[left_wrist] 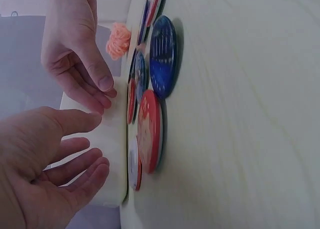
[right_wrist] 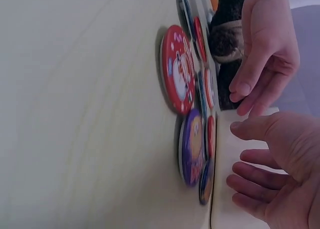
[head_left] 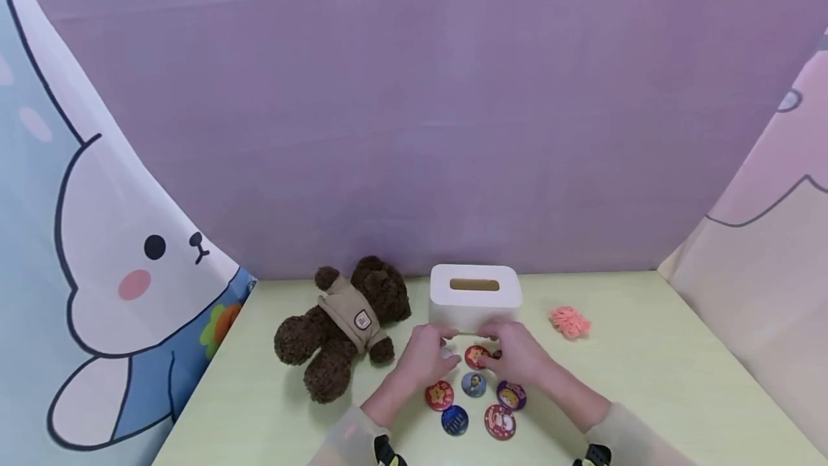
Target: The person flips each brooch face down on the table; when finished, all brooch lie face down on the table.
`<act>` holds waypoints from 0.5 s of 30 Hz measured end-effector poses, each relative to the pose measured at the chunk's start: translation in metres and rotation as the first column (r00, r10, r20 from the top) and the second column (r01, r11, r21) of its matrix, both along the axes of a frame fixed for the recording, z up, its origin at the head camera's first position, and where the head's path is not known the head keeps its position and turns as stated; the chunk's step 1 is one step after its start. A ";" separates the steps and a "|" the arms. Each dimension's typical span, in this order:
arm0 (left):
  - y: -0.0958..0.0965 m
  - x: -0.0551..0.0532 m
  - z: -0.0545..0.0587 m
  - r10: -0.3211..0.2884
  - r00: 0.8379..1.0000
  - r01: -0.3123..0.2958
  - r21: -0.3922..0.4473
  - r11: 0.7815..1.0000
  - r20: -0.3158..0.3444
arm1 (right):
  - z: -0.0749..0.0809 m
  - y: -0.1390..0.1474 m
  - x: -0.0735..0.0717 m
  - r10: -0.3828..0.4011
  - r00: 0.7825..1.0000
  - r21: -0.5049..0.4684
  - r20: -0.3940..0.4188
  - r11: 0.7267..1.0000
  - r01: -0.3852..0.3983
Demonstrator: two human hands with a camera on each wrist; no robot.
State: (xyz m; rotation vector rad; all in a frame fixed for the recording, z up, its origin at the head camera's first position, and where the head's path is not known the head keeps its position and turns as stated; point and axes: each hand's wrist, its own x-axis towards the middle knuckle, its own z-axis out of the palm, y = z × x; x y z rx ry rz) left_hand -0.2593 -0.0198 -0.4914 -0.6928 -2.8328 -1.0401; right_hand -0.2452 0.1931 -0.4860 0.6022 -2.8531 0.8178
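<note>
My left hand [head_left: 422, 359] and right hand [head_left: 520, 357] are held above the back of a cluster of round button badges, just in front of a white tissue box [head_left: 475, 297]. In both wrist views the fingers are loosely bent with nothing between them. Between the hands lies a red badge [head_left: 476, 357], with a blue portrait badge [head_left: 474, 384] in front of it. A star badge [head_left: 439, 395], a dark blue badge [head_left: 455, 421], a red-and-white badge [head_left: 500, 422] and a purple badge [head_left: 512, 395] lie nearer me. My hands partly hide the rearmost badges in the head view.
A brown teddy bear [head_left: 346, 315] in a beige top lies left of the tissue box. To the right sits a pink fluffy bundle [head_left: 570, 322]. Behind the pale green table [head_left: 660, 365] hangs a purple cloth [head_left: 414, 113], with printed cloths at both sides.
</note>
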 end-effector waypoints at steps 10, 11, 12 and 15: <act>0.018 -0.001 -0.004 -0.041 0.999 0.039 -0.082 0.996 -0.023 | -0.006 0.017 0.004 0.058 0.998 0.042 -0.035 0.998 -0.057; 0.020 -0.001 -0.004 -0.040 0.999 0.038 -0.087 0.995 -0.023 | -0.007 0.017 0.003 0.064 0.997 0.042 -0.032 0.997 -0.062; 0.021 -0.002 -0.005 -0.040 0.999 0.037 -0.096 0.995 -0.023 | -0.007 0.018 0.003 0.069 0.997 0.043 -0.030 0.997 -0.068; 0.025 -0.003 -0.006 -0.036 0.999 0.033 -0.117 0.993 -0.027 | -0.009 0.018 0.003 0.077 0.997 0.044 -0.015 0.996 -0.077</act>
